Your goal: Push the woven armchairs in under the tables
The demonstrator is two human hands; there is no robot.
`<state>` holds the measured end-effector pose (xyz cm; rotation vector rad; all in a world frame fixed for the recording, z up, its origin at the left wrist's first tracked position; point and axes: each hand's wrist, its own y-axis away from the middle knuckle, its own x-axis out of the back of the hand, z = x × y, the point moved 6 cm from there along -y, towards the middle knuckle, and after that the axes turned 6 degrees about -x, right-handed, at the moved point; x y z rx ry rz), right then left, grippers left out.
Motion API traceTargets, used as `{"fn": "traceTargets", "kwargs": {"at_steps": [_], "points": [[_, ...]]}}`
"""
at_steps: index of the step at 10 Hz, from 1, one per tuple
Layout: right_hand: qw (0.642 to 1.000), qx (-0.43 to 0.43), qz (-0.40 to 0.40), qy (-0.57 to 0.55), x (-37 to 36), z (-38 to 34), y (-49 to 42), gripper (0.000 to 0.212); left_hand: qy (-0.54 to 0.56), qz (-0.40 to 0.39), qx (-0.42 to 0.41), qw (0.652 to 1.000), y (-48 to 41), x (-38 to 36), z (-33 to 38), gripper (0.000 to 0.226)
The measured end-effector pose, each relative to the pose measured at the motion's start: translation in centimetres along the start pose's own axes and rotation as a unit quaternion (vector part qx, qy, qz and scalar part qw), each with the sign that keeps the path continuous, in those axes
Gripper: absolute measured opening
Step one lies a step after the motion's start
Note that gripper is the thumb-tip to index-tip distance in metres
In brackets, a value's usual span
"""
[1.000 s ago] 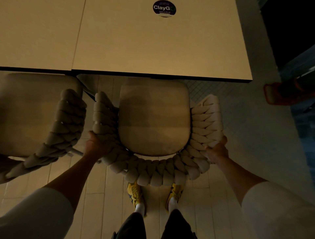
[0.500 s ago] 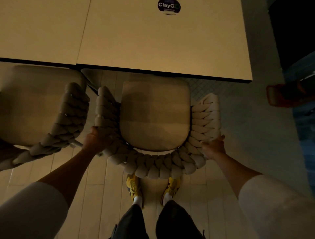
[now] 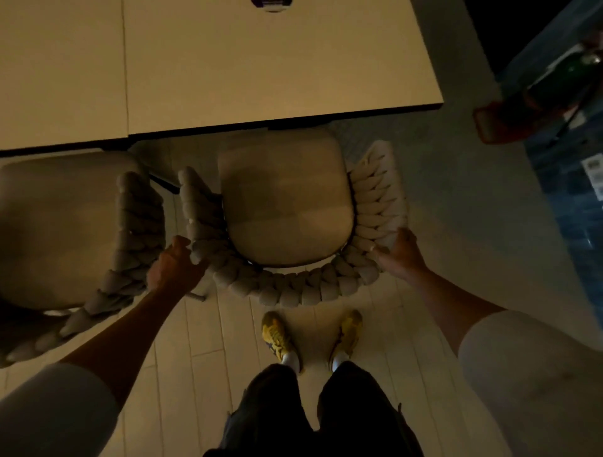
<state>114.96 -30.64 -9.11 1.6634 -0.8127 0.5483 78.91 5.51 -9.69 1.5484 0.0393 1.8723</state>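
Head view, dim light, looking straight down. Armchair [image 3: 287,202] with thick woven arms and back stands on the floor [image 3: 202,342] at the near edge of the worktop [image 3: 261,65]. The seat's front meets that edge. Most of the seat is out in the open, and the front ends of both arms stop short of the worktop edge. Cannot tell how far the seat goes under.

Left hand [image 3: 173,264] grips the weave at the back-left corner, thumb up against the arm, fingers wrapped round the outside. Right hand [image 3: 403,251] grips the back-right corner, fingers curled round the outer edge of the weave. Both forearms are stretched forward, light sleeves at the frame's lower corners.

Other armchair [image 3: 58,228], same weave, sits just beside on the left, its right arm near the first one's left arm but apart. Its seat front lies at the edge of the other worktop [image 3: 58,65], which butts against the first.

Yellow shoes [image 3: 277,336] stand just behind the chair back. Dark round sticker [image 3: 272,3] is cut off at the worktop's far edge.
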Motion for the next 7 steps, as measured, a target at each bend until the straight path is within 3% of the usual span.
{"fn": "traceTargets", "kwargs": {"at_steps": [3,4,5,6,7], "points": [[0.998,0.055,-0.027,0.027,0.3,1.2,8.1,0.087,-0.045,-0.019,-0.114,0.992,2.7,1.9,1.2,0.052],[0.997,0.068,-0.017,0.019,0.7,-0.1,11.7,0.087,-0.094,-0.059,-0.172,0.979,4.3,2.4,4.7,0.054],[0.996,0.084,0.015,0.023,0.4,-0.5,14.7,0.102,-0.149,-0.113,-0.208,0.960,6.1,2.9,8.0,0.069],[0.992,0.106,0.054,0.047,0.7,-1.2,18.1,0.087,-0.190,-0.081,-0.277,0.938,8.9,5.6,10.7,0.075],[0.986,0.115,0.114,0.046,2.5,-1.3,21.9,0.085,-0.239,-0.005,-0.334,0.912,12.0,9.6,12.0,0.064]]}}
